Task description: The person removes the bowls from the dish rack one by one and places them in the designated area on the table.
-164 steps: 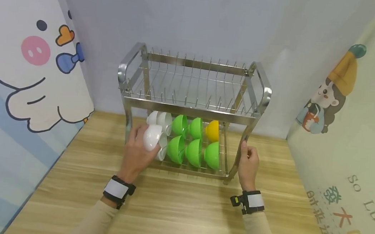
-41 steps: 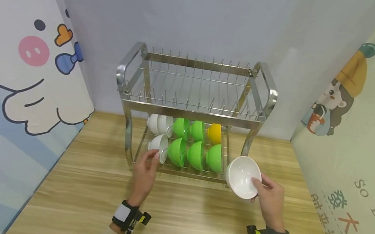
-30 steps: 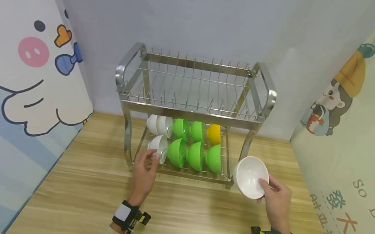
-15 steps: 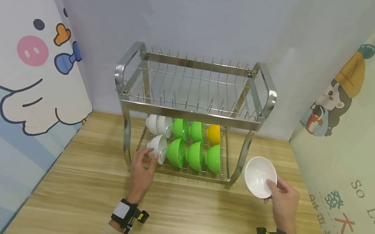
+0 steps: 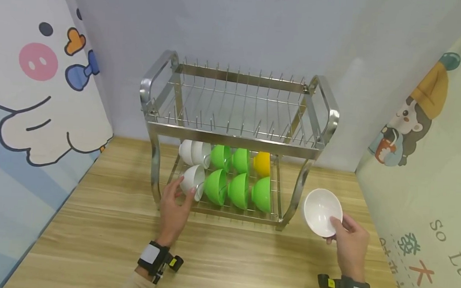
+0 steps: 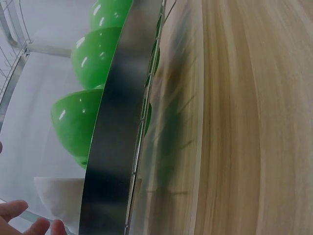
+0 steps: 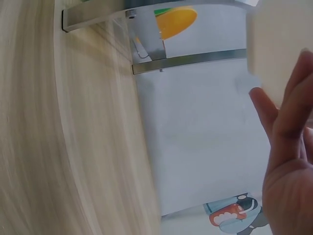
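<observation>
In the head view, my right hand (image 5: 350, 246) holds a white bowl (image 5: 321, 211) up beside the rack's right side, thumb inside the rim and fingers behind it. The right wrist view shows this bowl (image 7: 279, 49) from its outer side above my fingers. My left hand (image 5: 174, 213) is at the front left of the lower shelf, thumb and fingers spread around another white bowl (image 5: 192, 179) lying on its side. In the left wrist view, fingertips (image 6: 14, 209) appear close to that bowl (image 6: 61, 196); whether they touch it is unclear.
A two-tier metal dish rack (image 5: 234, 140) stands on the wooden table (image 5: 223, 258). Its lower shelf bears green bowls (image 5: 238, 190), a yellow bowl (image 5: 262, 163) and white bowls (image 5: 186, 152) at back left. The upper tier has upright wires. Walls close in behind and at both sides.
A white bowl passed from my left hand to my right, which earlier touched the rack's right leg. The right hand carried it rightward. My left fingers have spread wider at the front-left bowl.
</observation>
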The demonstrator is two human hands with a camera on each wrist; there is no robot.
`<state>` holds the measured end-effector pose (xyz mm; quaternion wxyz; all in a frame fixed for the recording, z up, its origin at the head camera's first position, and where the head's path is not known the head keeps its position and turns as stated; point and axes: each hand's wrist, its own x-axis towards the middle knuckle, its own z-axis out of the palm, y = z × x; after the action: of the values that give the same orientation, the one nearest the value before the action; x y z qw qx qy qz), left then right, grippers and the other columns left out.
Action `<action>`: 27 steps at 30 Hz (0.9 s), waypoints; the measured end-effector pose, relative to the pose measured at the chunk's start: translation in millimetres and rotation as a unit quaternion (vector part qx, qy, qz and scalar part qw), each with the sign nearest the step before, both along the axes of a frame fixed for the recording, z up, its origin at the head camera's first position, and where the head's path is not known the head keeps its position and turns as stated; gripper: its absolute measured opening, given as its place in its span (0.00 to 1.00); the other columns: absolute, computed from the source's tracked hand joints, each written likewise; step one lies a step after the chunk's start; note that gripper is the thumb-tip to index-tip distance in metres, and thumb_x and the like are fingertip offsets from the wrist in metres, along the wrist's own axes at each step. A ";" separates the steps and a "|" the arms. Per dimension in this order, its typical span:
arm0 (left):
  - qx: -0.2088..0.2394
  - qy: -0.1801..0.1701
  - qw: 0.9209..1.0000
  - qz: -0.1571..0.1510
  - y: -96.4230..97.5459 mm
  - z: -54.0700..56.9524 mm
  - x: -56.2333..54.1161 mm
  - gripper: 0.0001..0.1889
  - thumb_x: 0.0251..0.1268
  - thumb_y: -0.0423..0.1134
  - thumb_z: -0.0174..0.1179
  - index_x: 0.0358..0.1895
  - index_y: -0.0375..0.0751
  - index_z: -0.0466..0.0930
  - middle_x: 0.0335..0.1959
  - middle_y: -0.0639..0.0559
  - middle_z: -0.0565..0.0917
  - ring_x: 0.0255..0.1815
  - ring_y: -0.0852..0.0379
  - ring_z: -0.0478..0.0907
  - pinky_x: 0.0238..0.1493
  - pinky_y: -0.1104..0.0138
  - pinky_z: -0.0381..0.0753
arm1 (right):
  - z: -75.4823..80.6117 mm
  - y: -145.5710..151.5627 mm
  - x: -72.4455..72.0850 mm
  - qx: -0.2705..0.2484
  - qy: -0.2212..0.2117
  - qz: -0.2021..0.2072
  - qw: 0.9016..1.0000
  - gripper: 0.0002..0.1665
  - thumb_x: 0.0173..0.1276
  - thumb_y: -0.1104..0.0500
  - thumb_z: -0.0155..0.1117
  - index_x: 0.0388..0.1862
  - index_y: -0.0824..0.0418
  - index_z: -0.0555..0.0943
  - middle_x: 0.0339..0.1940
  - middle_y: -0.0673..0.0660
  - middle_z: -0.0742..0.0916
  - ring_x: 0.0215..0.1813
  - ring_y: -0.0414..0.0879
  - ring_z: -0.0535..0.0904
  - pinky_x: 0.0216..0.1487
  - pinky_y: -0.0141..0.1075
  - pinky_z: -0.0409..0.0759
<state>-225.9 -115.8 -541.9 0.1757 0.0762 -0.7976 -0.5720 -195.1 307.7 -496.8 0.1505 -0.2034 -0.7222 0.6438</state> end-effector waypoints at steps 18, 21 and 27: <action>0.051 0.020 0.998 -0.014 -3.2 -6.3 -11.8 0.32 0.74 0.45 0.67 0.75 0.35 0.70 0.74 0.34 0.68 0.74 0.33 0.71 0.76 0.43 0.75 | -20.0 2.4 -33.6 -0.047 0.013 -0.004 0.999 0.25 0.74 0.69 0.62 0.68 0.75 0.78 0.29 0.35 0.88 0.18 0.40 0.83 0.17 0.28 0.79; 0.053 0.019 0.998 -0.017 -4.1 -7.5 -12.8 0.33 0.74 0.45 0.67 0.76 0.36 0.69 0.74 0.34 0.69 0.75 0.34 0.70 0.77 0.44 0.74 | -23.5 2.4 -39.5 -0.045 0.005 -0.002 0.999 0.24 0.74 0.70 0.61 0.67 0.75 0.78 0.28 0.36 0.88 0.17 0.40 0.83 0.17 0.28 0.80; 0.067 0.011 0.998 -0.015 -5.2 -7.6 -17.0 0.34 0.74 0.46 0.67 0.77 0.37 0.68 0.74 0.35 0.69 0.75 0.35 0.71 0.77 0.45 0.75 | -30.6 2.9 -54.7 -0.022 -0.017 0.009 1.000 0.25 0.74 0.67 0.59 0.68 0.73 0.77 0.31 0.38 0.88 0.20 0.38 0.84 0.21 0.28 0.82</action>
<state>-243.0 -121.0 -549.5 0.1705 0.0693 -0.7567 -0.6273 -249.8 310.6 -527.4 0.1279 -0.2105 -0.7124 0.6571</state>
